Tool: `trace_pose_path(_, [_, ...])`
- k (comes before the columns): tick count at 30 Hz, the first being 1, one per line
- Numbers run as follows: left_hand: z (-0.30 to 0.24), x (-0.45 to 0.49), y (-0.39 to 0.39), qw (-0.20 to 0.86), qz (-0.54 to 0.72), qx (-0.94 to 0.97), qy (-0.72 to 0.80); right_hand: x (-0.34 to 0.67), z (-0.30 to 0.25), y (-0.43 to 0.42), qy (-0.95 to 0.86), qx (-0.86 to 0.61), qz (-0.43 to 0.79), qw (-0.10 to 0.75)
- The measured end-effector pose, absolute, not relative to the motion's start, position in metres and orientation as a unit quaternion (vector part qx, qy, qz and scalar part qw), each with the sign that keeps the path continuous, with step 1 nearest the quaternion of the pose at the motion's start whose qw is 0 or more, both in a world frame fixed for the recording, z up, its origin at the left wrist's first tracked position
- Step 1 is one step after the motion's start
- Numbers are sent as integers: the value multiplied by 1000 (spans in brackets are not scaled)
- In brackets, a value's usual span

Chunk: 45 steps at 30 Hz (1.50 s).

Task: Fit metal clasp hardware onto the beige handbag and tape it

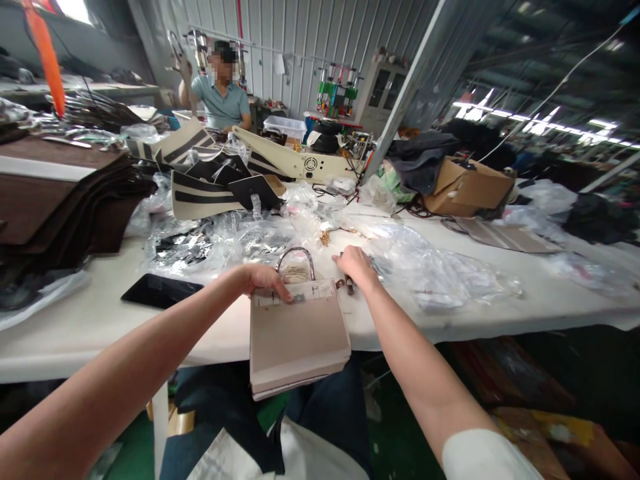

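Note:
A beige handbag hangs over the table's front edge, above my lap, with its dark curved handle sticking up at the back. My left hand is closed on its top edge, thumb lying across the front near a small metal fitting. Right of the bag, my right hand is low over the tabletop with its fingers curled. Beneath it shows a small dark brown piece, whose kind I cannot make out. The fingertips are partly hidden, so what they grip is unclear.
A black phone lies to the left. Plastic bags of metal parts spread behind the handbag, more clear plastic to the right. Brown leather sheets are stacked at left; a cardboard box stands back right. Another person sits across.

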<state>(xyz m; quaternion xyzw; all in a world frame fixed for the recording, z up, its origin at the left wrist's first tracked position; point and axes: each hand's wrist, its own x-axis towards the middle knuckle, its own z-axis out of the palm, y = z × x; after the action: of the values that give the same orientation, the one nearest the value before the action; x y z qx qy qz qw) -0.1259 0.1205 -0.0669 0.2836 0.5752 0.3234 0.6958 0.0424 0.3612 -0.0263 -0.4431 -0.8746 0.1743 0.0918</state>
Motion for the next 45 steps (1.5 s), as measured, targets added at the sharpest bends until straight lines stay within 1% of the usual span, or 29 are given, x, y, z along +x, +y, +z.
trace_pose_path(3, [-67, -125, 120, 692, 317, 285, 583, 39, -39, 363, -877, -434, 173, 107])
trace_pose_path(4, [-67, -125, 120, 689, 313, 287, 587, 41, -44, 363, -876, -426, 187, 131])
trace_pose_path(6, [-66, -126, 121, 687, 305, 290, 592, 51, -55, 365, -847, -397, 277, 219])
trace_pose_path(9, [-66, -127, 122, 697, 303, 295, 579, 76, -59, 358, -720, -318, 472, 397])
trace_pose_path(10, [-67, -127, 122, 702, 304, 296, 572, 87, -55, 351, -679, -290, 499, 453])
trace_pose_path(12, [-68, -128, 123, 710, 300, 296, 564, 106, -37, 328, -627, -230, 496, 555])
trace_pose_path(13, [-69, -128, 123, 713, 295, 295, 563, 113, -26, 312, -615, -197, 487, 588])
trace_pose_path(14, [-69, -127, 123, 715, 291, 293, 563, 117, -16, 295, -611, -161, 493, 598])
trace_pose_path(16, [-69, -126, 123, 717, 287, 290, 566, 117, -1, 260, -625, -106, 530, 563])
trace_pose_path(18, [-67, -125, 123, 715, 289, 284, 570, 105, 2, 231, -623, -80, 567, 533])
trace_pose_path(23, [-62, -121, 122, 707, 299, 267, 583, 70, -23, 203, -574, -83, 633, 513])
trace_pose_path(28, [-59, -119, 122, 711, 304, 256, 581, 65, -32, 202, -586, -112, 623, 506])
trace_pose_path(39, [-60, -118, 119, 719, 327, 269, 551, 64, -31, 204, -613, -88, 619, 483])
trace_pose_path(43, [-66, -120, 117, 721, 337, 281, 537, 64, -34, 198, -621, -84, 595, 503])
trace_pose_path(45, [-69, -121, 117, 723, 335, 283, 534, 64, -35, 195, -609, -78, 602, 510])
